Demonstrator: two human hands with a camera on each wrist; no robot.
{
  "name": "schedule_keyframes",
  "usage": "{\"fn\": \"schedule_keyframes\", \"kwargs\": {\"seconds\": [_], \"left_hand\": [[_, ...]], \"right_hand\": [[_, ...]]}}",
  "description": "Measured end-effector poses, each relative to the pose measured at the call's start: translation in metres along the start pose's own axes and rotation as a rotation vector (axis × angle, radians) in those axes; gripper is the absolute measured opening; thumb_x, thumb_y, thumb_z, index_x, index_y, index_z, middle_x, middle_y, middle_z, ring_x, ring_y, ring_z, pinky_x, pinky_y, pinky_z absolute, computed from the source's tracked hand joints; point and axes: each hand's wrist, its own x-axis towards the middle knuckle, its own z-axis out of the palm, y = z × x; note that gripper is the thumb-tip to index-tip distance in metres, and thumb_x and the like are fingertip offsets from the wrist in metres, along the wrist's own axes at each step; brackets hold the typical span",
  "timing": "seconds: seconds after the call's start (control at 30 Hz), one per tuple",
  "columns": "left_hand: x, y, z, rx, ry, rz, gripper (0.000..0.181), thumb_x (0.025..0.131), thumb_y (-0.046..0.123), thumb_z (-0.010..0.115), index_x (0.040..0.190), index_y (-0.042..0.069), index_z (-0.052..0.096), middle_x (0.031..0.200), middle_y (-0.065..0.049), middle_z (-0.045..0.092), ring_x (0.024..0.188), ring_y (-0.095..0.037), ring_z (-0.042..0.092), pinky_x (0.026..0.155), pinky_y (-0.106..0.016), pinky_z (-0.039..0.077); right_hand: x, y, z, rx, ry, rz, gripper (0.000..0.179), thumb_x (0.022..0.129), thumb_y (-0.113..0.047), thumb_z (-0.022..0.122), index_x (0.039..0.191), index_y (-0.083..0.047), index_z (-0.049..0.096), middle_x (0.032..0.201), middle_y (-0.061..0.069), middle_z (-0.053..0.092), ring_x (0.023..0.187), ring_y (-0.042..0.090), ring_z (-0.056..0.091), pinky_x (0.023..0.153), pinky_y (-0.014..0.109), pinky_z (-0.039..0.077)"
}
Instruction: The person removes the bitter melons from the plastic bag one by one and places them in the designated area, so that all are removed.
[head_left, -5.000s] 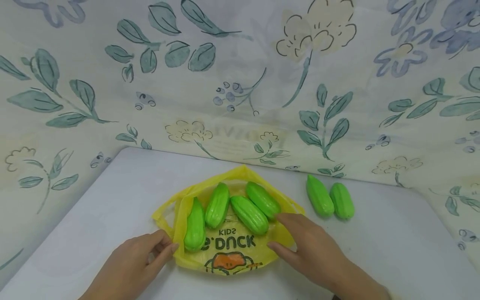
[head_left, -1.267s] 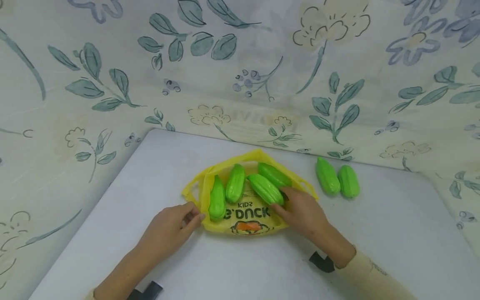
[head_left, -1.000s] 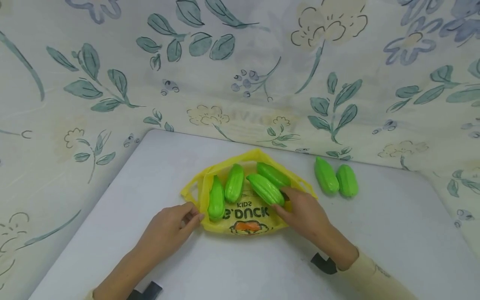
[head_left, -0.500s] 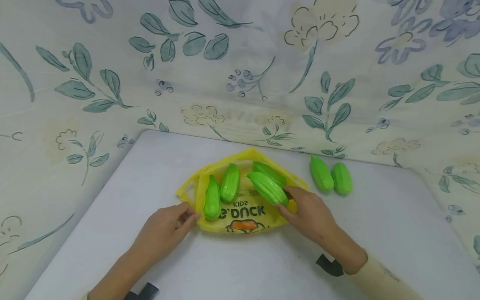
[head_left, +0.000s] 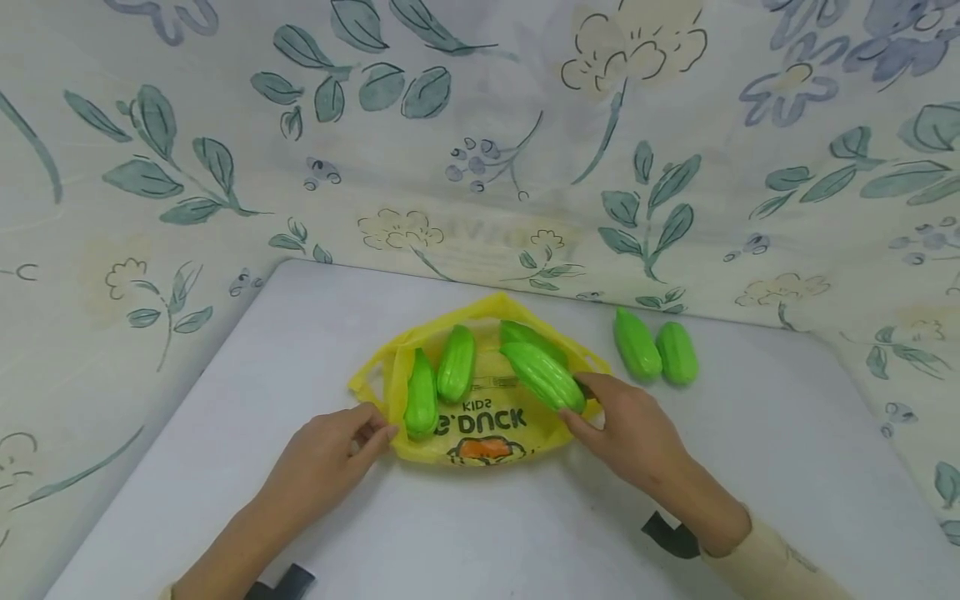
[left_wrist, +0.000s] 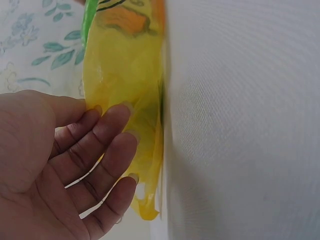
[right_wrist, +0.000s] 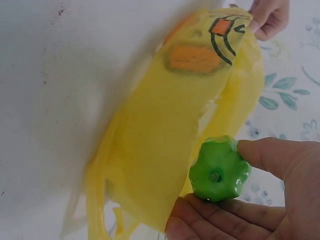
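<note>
A yellow plastic bag (head_left: 420,451) with duck print lies mouth-up on the white table, holding several green ridged gourds. My left hand (head_left: 322,454) pinches its left edge between thumb and index finger; in the left wrist view that hand (left_wrist: 75,155) has its other fingers against the bag wall. At the bag's right side, my right hand (head_left: 641,429) grips one gourd (head_left: 543,377) by its near end, which is tilted up over another gourd (head_left: 532,335). The right wrist view shows the held gourd's end (right_wrist: 220,170) between thumb and fingers. Two more gourds (head_left: 437,371) (head_left: 422,396) sit on the left.
Two other green gourds (head_left: 637,346) (head_left: 677,354) lie side by side on the table (head_left: 480,533), right of the bag. Floral-printed cloth (head_left: 450,125) rises behind the table and along its left side. A black strap (head_left: 670,535) shows under the right wrist.
My right hand, loosely spread beside the gourds earlier, has gripped the front one and shifted its near end up and right. My left hand stays at the bag's edge. The head view has shifted.
</note>
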Motion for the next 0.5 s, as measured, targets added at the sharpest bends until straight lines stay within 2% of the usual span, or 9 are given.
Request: {"fn": "schedule_keyframes", "kwargs": {"seconds": [0.5], "left_hand": [[-0.0007, -0.0014, 0.0002, 0.005, 0.023, 0.028, 0.014, 0.101, 0.027, 0.072, 0.092, 0.018, 0.067, 0.076, 0.013, 0.064, 0.068, -0.006, 0.054, 0.061, -0.027, 0.048]], "right_hand": [[-0.0074, 0.0010, -0.0069, -0.031, 0.025, -0.003, 0.052, 0.094, -0.030, 0.080, 0.134, 0.001, 0.064, 0.122, 0.012, 0.072, 0.111, 0.028, 0.070, 0.093, 0.047, 0.057]]}}
